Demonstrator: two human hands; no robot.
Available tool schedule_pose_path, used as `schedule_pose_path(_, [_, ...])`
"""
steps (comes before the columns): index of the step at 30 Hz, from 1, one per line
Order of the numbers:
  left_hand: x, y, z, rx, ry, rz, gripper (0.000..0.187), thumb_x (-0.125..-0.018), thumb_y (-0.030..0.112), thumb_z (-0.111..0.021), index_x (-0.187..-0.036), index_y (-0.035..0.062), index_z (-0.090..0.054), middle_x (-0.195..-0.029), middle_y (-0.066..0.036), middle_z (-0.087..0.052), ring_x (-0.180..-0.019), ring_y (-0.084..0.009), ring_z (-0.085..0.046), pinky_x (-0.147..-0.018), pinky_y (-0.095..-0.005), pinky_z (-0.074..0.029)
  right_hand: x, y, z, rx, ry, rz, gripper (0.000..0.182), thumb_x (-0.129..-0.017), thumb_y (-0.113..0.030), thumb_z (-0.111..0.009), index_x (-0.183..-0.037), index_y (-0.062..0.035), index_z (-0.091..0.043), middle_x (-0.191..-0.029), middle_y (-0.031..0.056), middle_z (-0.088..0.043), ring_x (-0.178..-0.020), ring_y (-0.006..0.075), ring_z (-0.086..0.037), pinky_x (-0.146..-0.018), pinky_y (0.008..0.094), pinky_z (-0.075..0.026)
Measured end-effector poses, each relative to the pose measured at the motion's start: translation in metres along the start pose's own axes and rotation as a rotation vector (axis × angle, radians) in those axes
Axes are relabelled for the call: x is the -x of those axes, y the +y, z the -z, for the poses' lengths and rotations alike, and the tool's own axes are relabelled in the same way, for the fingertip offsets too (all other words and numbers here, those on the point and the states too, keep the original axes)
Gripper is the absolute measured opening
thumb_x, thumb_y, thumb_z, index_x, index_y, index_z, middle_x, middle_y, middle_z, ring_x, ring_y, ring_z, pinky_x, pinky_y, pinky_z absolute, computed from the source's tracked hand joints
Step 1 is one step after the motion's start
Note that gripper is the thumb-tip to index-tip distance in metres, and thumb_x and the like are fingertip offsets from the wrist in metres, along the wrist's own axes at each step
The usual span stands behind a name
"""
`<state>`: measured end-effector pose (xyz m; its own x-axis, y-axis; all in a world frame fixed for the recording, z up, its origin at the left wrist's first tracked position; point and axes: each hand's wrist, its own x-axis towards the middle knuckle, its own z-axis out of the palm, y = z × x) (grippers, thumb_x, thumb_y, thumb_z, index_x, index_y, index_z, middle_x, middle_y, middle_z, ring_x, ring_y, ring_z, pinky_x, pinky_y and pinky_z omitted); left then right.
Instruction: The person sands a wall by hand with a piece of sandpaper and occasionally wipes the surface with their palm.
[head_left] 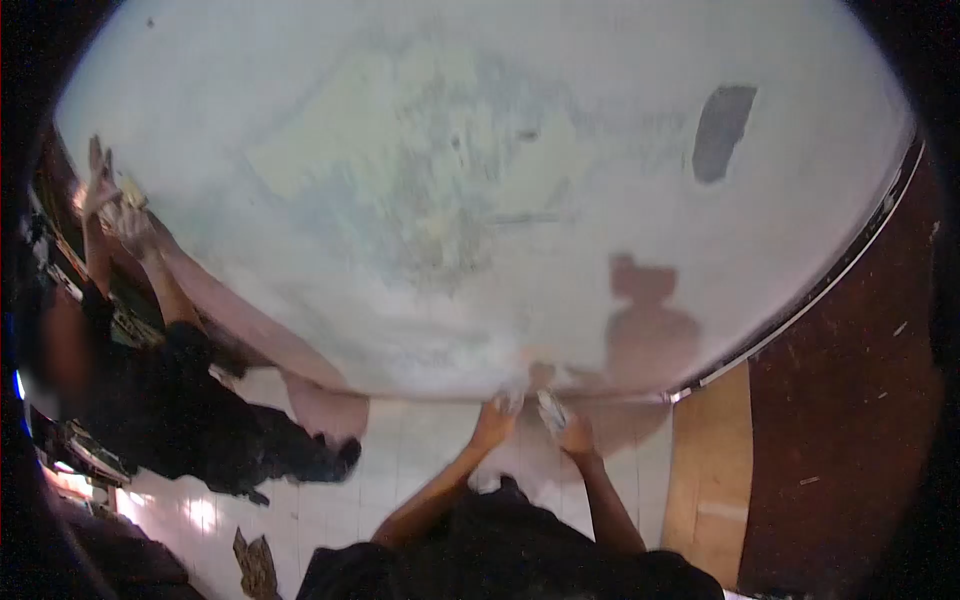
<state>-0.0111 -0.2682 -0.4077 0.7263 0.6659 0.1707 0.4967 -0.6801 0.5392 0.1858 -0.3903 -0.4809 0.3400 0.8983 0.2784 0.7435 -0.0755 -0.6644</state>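
Note:
My right hand (577,437) is closed around a narrow, pale flat tool (551,410), whose exact kind is too blurred to tell. Just left of it, my left hand (491,424) has its fingers bent at the lower edge of a large white panel (560,290). Something whitish (510,401) shows at those fingertips, too small to name. Pale green and grey patches (440,150) mark the panel's middle, and a dark grey patch (724,133) lies to the upper right.
At the left, another person in dark clothes (190,410) has both hands raised at the panel's edge, near a yellowish piece (132,191). Light floor tiles (410,470) lie below. A brown board (835,440) and a tan strip (712,480) are at the right.

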Motion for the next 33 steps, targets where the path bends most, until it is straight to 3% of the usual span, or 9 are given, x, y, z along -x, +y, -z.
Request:
schedule_pose_path(1, [-0.022, 0.034, 0.025, 0.387, -0.007, 0.284, 0.032, -0.095, 0.017, -0.051, -0.125, 0.004, -0.056, -0.122, -0.021, -0.056, -0.111, -0.0302, -0.056, -0.096, -0.042, -0.044, -0.028, -0.048, 0.031, -0.153, -0.067, -0.049, 0.033, -0.089, -0.023, -0.063, -0.112, -0.0004, -0.062, -0.094, 0.0161, -0.068, -0.081, 0.0263, -0.065, -0.07, 0.04, -0.051])
schedule_pose_path(3, [-0.03, 0.061, 0.042, 0.555, 0.18, 0.202, 0.03, -0.097, 0.019, -0.051, -0.123, 0.0029, -0.056, -0.112, -0.018, -0.061, -0.102, -0.0241, -0.059, -0.09, -0.0367, -0.046, -0.062, -0.11, 0.08, -0.355, -0.262, -0.236, 0.03, -0.092, -0.02, -0.062, -0.115, -0.0015, -0.061, -0.096, 0.0099, -0.069, -0.077, 0.0142, -0.064, -0.062, 0.0322, -0.05])
schedule_pose_path(9, [-0.036, 0.125, 0.099, 1.173, 0.229, 0.31, 0.026, -0.099, 0.017, -0.049, -0.118, -0.0007, -0.058, -0.102, -0.009, -0.065, -0.094, -0.0136, -0.058, -0.085, -0.028, -0.046, -0.06, -0.15, 0.111, -1.492, -0.366, -0.505, 0.028, -0.091, -0.017, -0.059, -0.116, -0.0058, -0.061, -0.087, 0.004, -0.065, -0.067, 0.0134, -0.057, -0.061, 0.031, -0.047])
schedule_pose_path(15, [-0.025, 0.102, 0.103, 1.118, 0.232, 0.234, 0.023, -0.099, 0.017, -0.054, -0.107, -0.0005, -0.065, -0.098, -0.003, -0.065, -0.09, -0.0089, -0.057, -0.081, -0.0247, -0.045, -0.044, -0.133, 0.063, -1.98, -0.512, -0.671, 0.035, -0.091, -0.032, -0.052, -0.116, -0.0074, -0.056, -0.086, 0.0045, -0.058, -0.068, 0.0185, -0.056, -0.067, 0.0348, -0.046])
schedule_pose_path(21, [-0.021, 0.109, 0.106, 1.144, 0.434, 0.436, 0.01, -0.09, 0.011, -0.068, -0.094, 0.0021, -0.066, -0.083, 0.001, -0.065, -0.078, -0.0067, -0.057, -0.074, -0.0228, -0.045, -0.053, -0.159, 0.072, -1.85, -0.329, -0.965, 0.038, -0.092, -0.036, -0.051, -0.116, -0.0078, -0.059, -0.101, 0.0088, -0.065, -0.071, 0.0195, -0.058, -0.07, 0.0336, -0.047])
schedule_pose_path(24, [-0.025, 0.111, 0.107, 1.2, 0.471, 0.483, 0.007, -0.089, 0.01, -0.069, -0.09, 0.0034, -0.066, -0.08, 0.002, -0.065, -0.072, -0.006, -0.055, -0.068, -0.0227, -0.044, -0.054, -0.14, 0.059, -2.051, -0.461, -0.779, 0.034, -0.094, -0.03, -0.051, -0.116, -0.0062, -0.061, -0.106, 0.0095, -0.067, -0.08, 0.0202, -0.063, -0.076, 0.0362, -0.049])
schedule_pose_path(27, [-0.025, 0.103, 0.106, 1.136, 0.455, 0.484, 0.008, -0.087, 0.01, -0.071, -0.085, 0.0038, -0.066, -0.076, 0.003, -0.064, -0.068, -0.005, -0.053, -0.065, -0.0227, -0.043, -0.056, -0.143, 0.068, -1.693, -0.401, -0.79, 0.033, -0.093, -0.024, -0.058, -0.118, -0.0032, -0.06, -0.105, 0.0053, -0.063, -0.093, 0.0164, -0.059, -0.082, 0.0333, -0.048])
schedule_pose_path(30, [-0.028, 0.09, 0.095, 1.027, 0.481, 0.429, 0.011, -0.085, 0.01, -0.073, -0.08, 0.0041, -0.065, -0.074, 0.004, -0.063, -0.066, -0.0043, -0.051, -0.063, -0.0225, -0.042, -0.056, -0.141, 0.074, -1.204, -0.309, -0.46, 0.03, -0.093, -0.02, -0.059, -0.116, -0.0018, -0.062, -0.103, 0.0044, -0.063, -0.092, 0.0136, -0.058, -0.081, 0.0313, -0.047])
schedule_pose_path(33, [-0.03, 0.083, 0.092, 0.955, 0.415, 0.42, 0.013, -0.084, 0.009, -0.074, -0.077, 0.0041, -0.065, -0.073, 0.004, -0.062, -0.065, -0.0038, -0.05, -0.063, -0.0222, -0.042, -0.056, -0.153, 0.084, -0.974, -0.144, -0.36, 0.028, -0.093, -0.019, -0.059, -0.115, -0.0007, -0.064, -0.105, 0.0049, -0.065, -0.095, 0.0125, -0.058, -0.082, 0.03, -0.047])
